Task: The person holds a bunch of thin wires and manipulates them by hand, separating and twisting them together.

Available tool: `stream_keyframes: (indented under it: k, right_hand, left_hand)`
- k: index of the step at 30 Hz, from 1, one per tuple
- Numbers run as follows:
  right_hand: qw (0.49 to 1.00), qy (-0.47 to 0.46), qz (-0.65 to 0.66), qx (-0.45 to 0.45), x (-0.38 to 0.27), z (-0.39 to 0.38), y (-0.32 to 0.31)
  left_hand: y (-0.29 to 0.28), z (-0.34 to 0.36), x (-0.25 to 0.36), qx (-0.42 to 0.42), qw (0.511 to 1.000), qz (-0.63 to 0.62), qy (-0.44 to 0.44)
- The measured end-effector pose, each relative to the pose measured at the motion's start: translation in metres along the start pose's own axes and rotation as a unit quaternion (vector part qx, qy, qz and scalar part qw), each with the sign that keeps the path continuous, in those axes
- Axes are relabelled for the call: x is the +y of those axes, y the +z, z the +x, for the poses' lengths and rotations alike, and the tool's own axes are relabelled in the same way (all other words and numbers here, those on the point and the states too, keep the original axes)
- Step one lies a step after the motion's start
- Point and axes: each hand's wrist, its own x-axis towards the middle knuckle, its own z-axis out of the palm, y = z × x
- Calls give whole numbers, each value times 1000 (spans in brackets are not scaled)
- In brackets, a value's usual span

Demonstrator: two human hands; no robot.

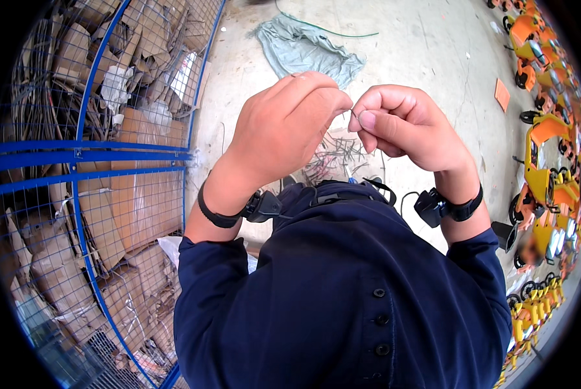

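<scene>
Both my hands are raised in front of my body, fingertips almost meeting. A thin dark strand (353, 114), perhaps a wire, shows in the small gap between them. My right hand (407, 123) pinches it between thumb and bent fingers. Closed as well, my left hand (284, 126) has its fingertips at the strand's other end; its fingers partly hide what they grip. Below the hands, a loose pile of short, thin dark strips (342, 155) lies on the floor, partly covered by my hands and body.
On the left stands a blue mesh cage (76, 155) packed with flattened cardboard (148, 188). A grey-green cloth or sack (303, 52) lies ahead on the concrete floor. Rows of orange and yellow wheeled machines (543, 155) line the right side, near an orange flat piece (502, 95).
</scene>
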Motion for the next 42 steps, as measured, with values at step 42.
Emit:
stream_keyframes:
  k: [42]
  right_hand:
    - [975, -144, -120, 115, 18, -1, 12]
  left_hand:
    - [-3, 1, -1, 32, 999, -4, 44]
